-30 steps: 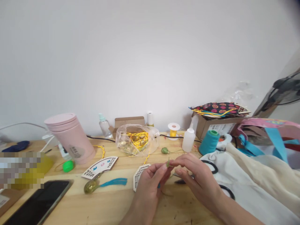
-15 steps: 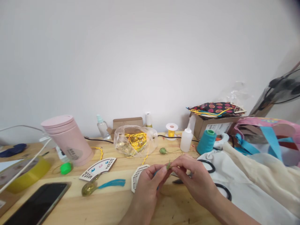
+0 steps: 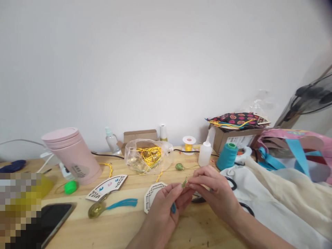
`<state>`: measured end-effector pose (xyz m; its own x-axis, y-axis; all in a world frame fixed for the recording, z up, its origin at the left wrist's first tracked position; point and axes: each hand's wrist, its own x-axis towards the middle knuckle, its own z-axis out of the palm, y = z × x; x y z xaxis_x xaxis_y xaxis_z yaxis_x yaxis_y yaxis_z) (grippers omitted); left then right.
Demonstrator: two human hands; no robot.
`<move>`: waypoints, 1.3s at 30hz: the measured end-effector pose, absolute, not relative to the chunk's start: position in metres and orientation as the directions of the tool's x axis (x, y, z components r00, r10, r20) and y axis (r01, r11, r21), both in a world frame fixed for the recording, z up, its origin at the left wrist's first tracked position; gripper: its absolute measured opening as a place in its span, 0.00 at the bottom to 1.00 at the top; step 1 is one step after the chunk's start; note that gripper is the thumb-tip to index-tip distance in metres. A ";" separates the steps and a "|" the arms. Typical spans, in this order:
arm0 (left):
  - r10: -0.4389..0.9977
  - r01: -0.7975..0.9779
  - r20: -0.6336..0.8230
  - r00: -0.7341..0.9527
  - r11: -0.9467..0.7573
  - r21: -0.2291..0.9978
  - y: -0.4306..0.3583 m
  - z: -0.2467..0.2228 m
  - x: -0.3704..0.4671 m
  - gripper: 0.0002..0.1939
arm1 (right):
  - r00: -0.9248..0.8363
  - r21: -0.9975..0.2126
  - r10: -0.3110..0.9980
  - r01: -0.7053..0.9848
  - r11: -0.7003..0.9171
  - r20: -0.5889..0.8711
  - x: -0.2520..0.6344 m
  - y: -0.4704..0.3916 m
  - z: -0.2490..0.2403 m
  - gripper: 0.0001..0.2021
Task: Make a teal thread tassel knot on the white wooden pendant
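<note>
My left hand (image 3: 164, 209) is closed in a pinch on a short piece of green thread (image 3: 184, 183), with a blue tassel (image 3: 173, 208) poking out below its fingers. Close beside it, my right hand (image 3: 214, 189) pinches at the same green thread, fingertips nearly touching the left ones. Partly behind my left hand lies an octagonal white lattice pendant (image 3: 149, 199) with a yellow cord. Black-handled scissors (image 3: 246, 209) lie under and beyond my right hand, partly covered. A small green thread bundle (image 3: 178, 166) rests behind both hands.
A fan-shaped ornament (image 3: 107, 188), a brass-coloured bell (image 3: 96, 210) with a blue tassel and a phone (image 3: 55, 221) lie left. Behind stand a pink tumbler (image 3: 74, 155), a bag of yellow cords (image 3: 149, 156), a squeeze bottle (image 3: 205, 154) and a teal thread cone (image 3: 227, 156). White cloth (image 3: 280, 204) covers the right.
Both hands stay together at the green thread, with my right hand's fingers slightly raised and shifted. More of the blue tassel shows below my left hand. The view has shifted slightly.
</note>
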<state>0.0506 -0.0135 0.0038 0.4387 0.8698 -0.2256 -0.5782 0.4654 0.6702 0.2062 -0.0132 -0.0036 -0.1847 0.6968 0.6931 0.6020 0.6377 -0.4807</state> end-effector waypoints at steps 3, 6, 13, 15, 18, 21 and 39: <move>0.843 -0.595 -0.258 0.472 0.520 0.613 -0.015 0.001 0.050 0.04 | -0.290 -0.237 0.542 0.670 0.703 0.789 0.210 -0.015 0.001 0.07; 0.841 -0.636 -0.281 0.462 0.535 0.556 -0.015 0.000 0.049 0.05 | -0.407 -0.091 0.466 0.669 0.737 0.786 0.214 -0.019 0.008 0.08; 0.884 -0.576 -0.220 0.412 0.441 0.688 -0.011 0.004 0.049 0.04 | -0.151 -0.588 0.792 0.590 0.553 0.592 0.207 -0.022 0.007 0.12; 0.899 -0.544 -0.184 0.397 0.392 0.742 -0.011 0.004 0.050 0.05 | -0.175 -0.606 0.837 0.615 0.504 0.518 0.203 -0.023 0.006 0.15; 0.920 -0.503 -0.138 0.366 0.321 0.802 -0.011 0.005 0.052 0.06 | -0.185 -0.565 0.844 0.668 0.483 0.503 0.198 -0.024 0.006 0.16; 0.926 -0.484 -0.125 0.357 0.297 0.823 -0.013 0.007 0.054 0.05 | -0.226 -0.573 0.830 0.631 0.524 0.510 0.192 -0.025 0.008 0.15; 0.940 -0.342 -0.094 0.329 0.211 0.916 -0.013 0.000 0.051 0.06 | -0.049 -0.946 0.981 0.259 0.193 0.187 0.188 -0.029 0.006 0.18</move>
